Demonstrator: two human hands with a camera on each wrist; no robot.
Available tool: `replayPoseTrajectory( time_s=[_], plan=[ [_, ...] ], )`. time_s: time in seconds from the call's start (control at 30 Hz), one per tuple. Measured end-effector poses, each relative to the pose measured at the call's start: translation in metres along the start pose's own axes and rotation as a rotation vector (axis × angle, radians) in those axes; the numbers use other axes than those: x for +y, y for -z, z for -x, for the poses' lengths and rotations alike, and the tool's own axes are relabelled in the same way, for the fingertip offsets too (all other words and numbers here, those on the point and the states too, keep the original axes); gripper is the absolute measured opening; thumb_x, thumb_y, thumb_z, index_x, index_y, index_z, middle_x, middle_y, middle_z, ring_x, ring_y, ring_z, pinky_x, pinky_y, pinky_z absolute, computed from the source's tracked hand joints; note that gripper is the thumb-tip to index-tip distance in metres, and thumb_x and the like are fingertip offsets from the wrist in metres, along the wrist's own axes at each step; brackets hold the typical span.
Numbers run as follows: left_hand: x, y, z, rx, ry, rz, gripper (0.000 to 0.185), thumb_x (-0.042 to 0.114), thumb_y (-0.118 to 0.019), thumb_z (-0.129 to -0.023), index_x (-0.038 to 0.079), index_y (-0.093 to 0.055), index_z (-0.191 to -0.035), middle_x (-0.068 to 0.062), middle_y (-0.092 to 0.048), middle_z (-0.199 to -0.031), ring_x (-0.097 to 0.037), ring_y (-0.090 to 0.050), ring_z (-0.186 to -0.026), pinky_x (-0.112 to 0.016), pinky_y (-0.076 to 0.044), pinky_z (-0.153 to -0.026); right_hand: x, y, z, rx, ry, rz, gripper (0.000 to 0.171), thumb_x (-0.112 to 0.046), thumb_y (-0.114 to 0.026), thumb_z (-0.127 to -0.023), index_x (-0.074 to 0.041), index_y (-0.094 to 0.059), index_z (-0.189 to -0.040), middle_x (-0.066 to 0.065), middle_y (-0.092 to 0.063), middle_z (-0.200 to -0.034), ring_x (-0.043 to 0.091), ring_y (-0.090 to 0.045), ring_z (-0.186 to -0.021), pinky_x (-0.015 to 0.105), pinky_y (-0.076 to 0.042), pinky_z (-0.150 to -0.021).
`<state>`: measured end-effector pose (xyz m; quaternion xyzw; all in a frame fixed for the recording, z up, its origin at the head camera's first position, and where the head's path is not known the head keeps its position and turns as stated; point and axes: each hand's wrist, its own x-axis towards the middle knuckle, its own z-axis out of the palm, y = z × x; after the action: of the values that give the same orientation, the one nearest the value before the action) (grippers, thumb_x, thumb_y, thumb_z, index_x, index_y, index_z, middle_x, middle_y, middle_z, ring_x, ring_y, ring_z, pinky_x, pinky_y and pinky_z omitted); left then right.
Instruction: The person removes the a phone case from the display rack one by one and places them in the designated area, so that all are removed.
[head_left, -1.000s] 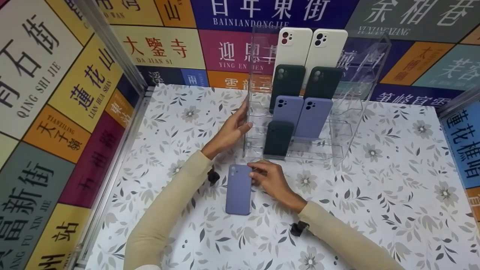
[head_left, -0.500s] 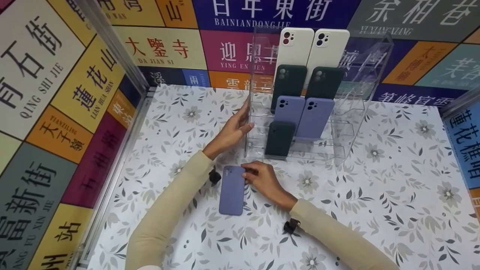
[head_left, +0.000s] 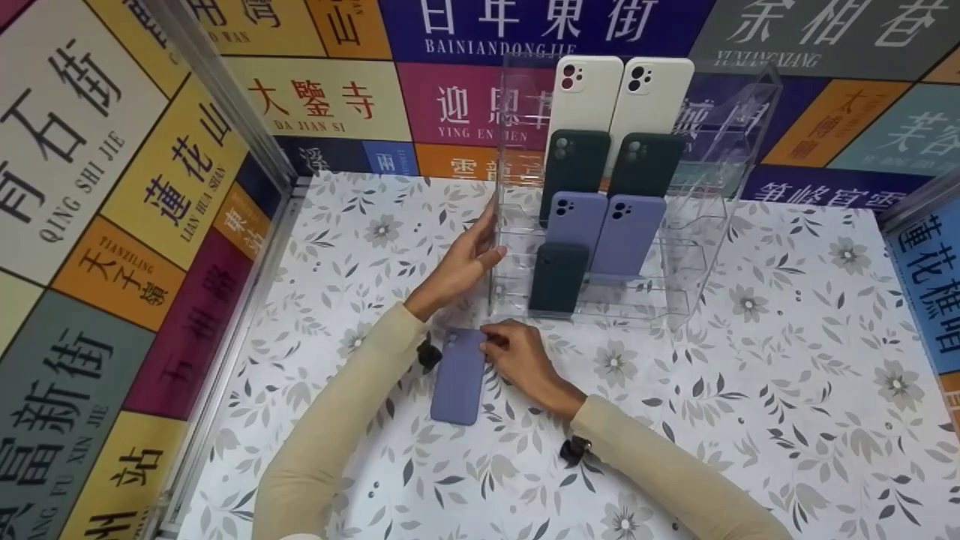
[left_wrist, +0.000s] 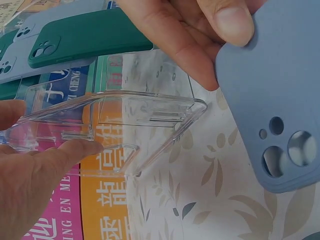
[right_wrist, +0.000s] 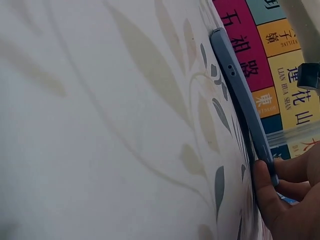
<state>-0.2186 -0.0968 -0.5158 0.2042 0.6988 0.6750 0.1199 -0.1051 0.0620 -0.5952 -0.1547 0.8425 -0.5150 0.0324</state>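
A lavender phone case lies back-up on the floral table, just in front of a clear acrylic rack. My right hand pinches the case's top end beside its camera cut-out. The left wrist view shows that hand on the case. In the right wrist view the fingers curl round the case's edge. My left hand grips the rack's left wall, thumb inside and fingers outside. The rack holds white, dark green and lavender cases, with one dark green case lowest.
Colourful sign-covered walls close in the table on the left, back and right. A metal frame post runs along the left corner. The rack's right-hand slots hold no cases. Black wrist mounts sit on both sleeves.
My right hand has slid the lavender case a little to the left across the table. The left hand and the rack have stayed put.
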Motion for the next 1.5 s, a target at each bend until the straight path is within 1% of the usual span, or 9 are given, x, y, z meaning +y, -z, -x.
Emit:
replayPoseTrajectory(
  time_s=[0.17, 0.37, 0.57, 0.67, 0.8, 0.97, 1.13, 1.3, 1.5],
  plan=[
    [0.000, 0.000, 0.001, -0.007, -0.002, 0.016, 0.082, -0.006, -0.052, -0.111, 0.013, -0.006, -0.177, -0.018, -0.013, -0.183, -0.024, -0.022, -0.168, -0.036, -0.032, -0.130, -0.001, 0.001, 0.000, 0.005, 0.024, 0.044, 0.023, -0.001, -0.079, -0.097, 0.005, -0.082, -0.119, 0.015, -0.078, -0.106, 0.025, -0.076, -0.092, 0.038, -0.064, -0.082],
    [0.000, 0.000, 0.001, -0.002, -0.007, 0.019, 0.083, -0.007, -0.051, -0.111, 0.013, -0.007, -0.177, -0.017, -0.012, -0.183, -0.023, -0.021, -0.168, -0.033, -0.031, -0.130, -0.001, 0.005, 0.001, 0.013, 0.042, 0.023, 0.017, 0.003, -0.078, -0.096, 0.004, -0.083, -0.113, 0.014, -0.077, -0.105, 0.026, -0.076, -0.092, 0.035, -0.063, -0.082],
    [0.000, -0.002, 0.000, -0.004, -0.007, 0.035, 0.084, -0.009, -0.051, -0.110, 0.014, -0.006, -0.177, -0.014, -0.015, -0.183, -0.024, -0.026, -0.166, -0.041, -0.033, -0.130, -0.002, 0.013, 0.004, 0.034, 0.074, 0.022, 0.014, 0.004, -0.080, -0.096, 0.005, -0.082, -0.110, 0.012, -0.077, -0.103, 0.026, -0.075, -0.090, 0.033, -0.062, -0.080],
    [0.000, -0.002, 0.001, 0.001, -0.001, 0.037, 0.085, -0.009, -0.051, -0.109, 0.014, -0.006, -0.177, -0.014, -0.015, -0.183, -0.025, -0.027, -0.166, -0.043, -0.033, -0.130, -0.001, 0.020, 0.007, 0.037, 0.062, 0.012, 0.015, 0.003, -0.080, -0.097, 0.004, -0.082, -0.111, 0.010, -0.077, -0.102, 0.023, -0.073, -0.089, 0.030, -0.060, -0.079],
    [0.000, -0.002, 0.000, 0.007, 0.003, 0.032, 0.085, -0.009, -0.051, -0.109, 0.015, -0.006, -0.178, -0.012, -0.015, -0.184, -0.024, -0.025, -0.167, -0.040, -0.031, -0.131, -0.002, 0.033, 0.010, 0.037, 0.041, -0.013, 0.017, 0.002, -0.080, -0.098, 0.004, -0.082, -0.115, 0.011, -0.077, -0.106, 0.023, -0.074, -0.091, 0.030, -0.061, -0.081],
    [0.000, -0.002, 0.000, 0.006, 0.006, 0.024, 0.085, -0.008, -0.052, -0.110, 0.015, -0.006, -0.178, -0.012, -0.011, -0.184, -0.024, -0.022, -0.168, -0.037, -0.030, -0.131, -0.001, 0.052, 0.016, 0.059, 0.057, -0.020, 0.020, 0.002, -0.079, -0.099, 0.005, -0.081, -0.118, 0.013, -0.077, -0.113, 0.026, -0.076, -0.099, 0.032, -0.064, -0.087],
    [-0.002, -0.003, -0.001, 0.011, 0.015, 0.029, 0.085, -0.009, -0.051, -0.109, 0.015, -0.007, -0.178, -0.010, -0.012, -0.184, -0.024, -0.023, -0.168, -0.037, -0.029, -0.131, 0.002, 0.074, 0.022, 0.092, 0.081, 0.010, 0.021, 0.003, -0.079, -0.099, 0.005, -0.080, -0.119, 0.013, -0.076, -0.115, 0.028, -0.077, -0.101, 0.032, -0.064, -0.088],
    [-0.002, -0.002, -0.001, 0.019, 0.020, 0.033, 0.086, -0.009, -0.053, -0.109, 0.017, -0.008, -0.178, -0.010, -0.012, -0.184, -0.027, -0.022, -0.168, -0.037, -0.028, -0.132, 0.002, 0.095, 0.022, 0.128, 0.082, 0.037, 0.021, 0.004, -0.079, -0.098, 0.005, -0.081, -0.119, 0.014, -0.076, -0.115, 0.029, -0.078, -0.102, 0.034, -0.065, -0.089],
    [0.000, -0.003, 0.000, 0.018, 0.020, 0.026, 0.086, -0.008, -0.053, -0.109, 0.016, -0.007, -0.178, -0.012, -0.009, -0.185, -0.025, -0.019, -0.169, -0.038, -0.027, -0.132, 0.001, 0.120, 0.020, 0.171, 0.105, 0.083, 0.022, 0.004, -0.080, -0.097, 0.007, -0.080, -0.120, 0.017, -0.076, -0.117, 0.033, -0.077, -0.102, 0.042, -0.064, -0.091]
  ],
)
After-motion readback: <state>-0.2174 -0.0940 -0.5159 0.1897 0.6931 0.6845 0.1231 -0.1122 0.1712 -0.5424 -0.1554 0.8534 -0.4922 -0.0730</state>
